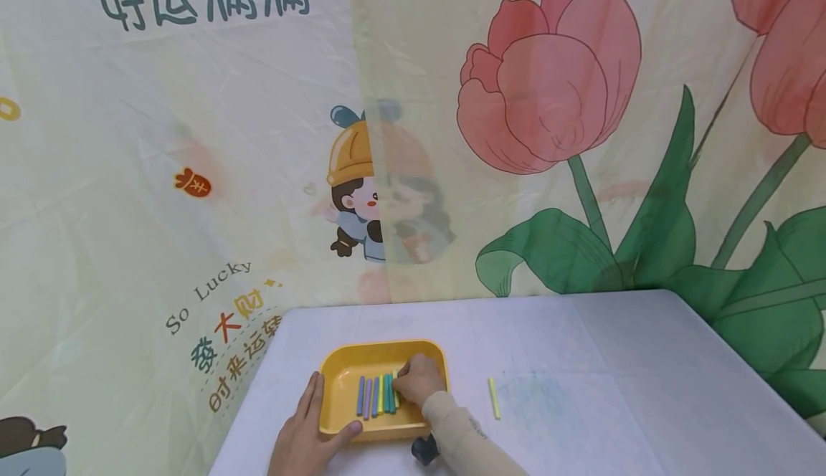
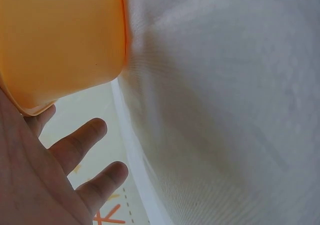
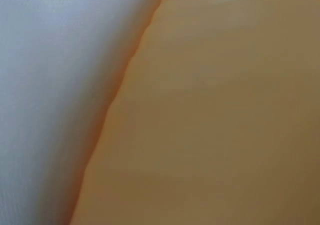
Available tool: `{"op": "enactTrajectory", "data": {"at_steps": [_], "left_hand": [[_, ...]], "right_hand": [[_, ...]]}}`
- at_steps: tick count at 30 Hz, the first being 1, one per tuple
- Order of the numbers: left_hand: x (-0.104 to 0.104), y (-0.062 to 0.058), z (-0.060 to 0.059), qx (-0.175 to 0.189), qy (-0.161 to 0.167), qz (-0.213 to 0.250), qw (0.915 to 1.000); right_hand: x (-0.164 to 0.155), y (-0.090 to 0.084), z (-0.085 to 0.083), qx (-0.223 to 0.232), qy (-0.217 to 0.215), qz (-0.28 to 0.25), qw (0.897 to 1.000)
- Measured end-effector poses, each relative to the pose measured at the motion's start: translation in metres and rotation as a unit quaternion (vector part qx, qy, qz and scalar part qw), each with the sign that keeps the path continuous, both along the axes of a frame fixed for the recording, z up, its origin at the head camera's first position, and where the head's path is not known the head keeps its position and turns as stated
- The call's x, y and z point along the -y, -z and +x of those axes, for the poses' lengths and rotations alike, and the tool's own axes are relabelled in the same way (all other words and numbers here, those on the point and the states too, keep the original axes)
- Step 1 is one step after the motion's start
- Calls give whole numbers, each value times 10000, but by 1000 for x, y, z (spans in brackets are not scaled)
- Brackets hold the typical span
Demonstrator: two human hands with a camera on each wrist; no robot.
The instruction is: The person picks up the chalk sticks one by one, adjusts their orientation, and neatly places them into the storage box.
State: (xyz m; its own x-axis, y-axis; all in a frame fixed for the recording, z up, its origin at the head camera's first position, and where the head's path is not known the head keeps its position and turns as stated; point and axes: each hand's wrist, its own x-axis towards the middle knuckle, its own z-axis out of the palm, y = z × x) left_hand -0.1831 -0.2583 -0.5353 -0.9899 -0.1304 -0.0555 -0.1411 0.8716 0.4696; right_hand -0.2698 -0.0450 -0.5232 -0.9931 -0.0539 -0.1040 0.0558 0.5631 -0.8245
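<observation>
A yellow tray (image 1: 381, 348) stands near the table's front edge and holds a row of several coloured sticks (image 1: 376, 396) lying side by side. My left hand (image 1: 308, 427) rests flat against the tray's left side, fingers straight, thumb on the front rim. In the left wrist view the same hand (image 2: 60, 170) lies beside the tray's orange-yellow wall (image 2: 60, 40). My right hand (image 1: 416, 381) is inside the tray with curled fingers pinching the rightmost stick of the row; its fingertips are hidden. The right wrist view shows only the tray's wall (image 3: 225, 110), blurred.
A single yellow-green stick (image 1: 493, 398) lies on the white tablecloth (image 1: 600, 361) to the right of the tray. A small black object (image 1: 424, 449) sits under my right forearm. Printed fabric hangs behind and to the left of the table.
</observation>
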Motion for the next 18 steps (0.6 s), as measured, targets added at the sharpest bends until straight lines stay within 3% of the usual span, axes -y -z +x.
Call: {"op": "enactTrajectory", "data": {"at_steps": [8,18], "left_hand": [[0,-1,1,23,9,-8,10000],[-1,-1,0,115,-17,34,9999]], "right_hand": [[-3,-7,4,191,-136,-122,9997],[-11,-19,6,14,-472,180,9987]]}}
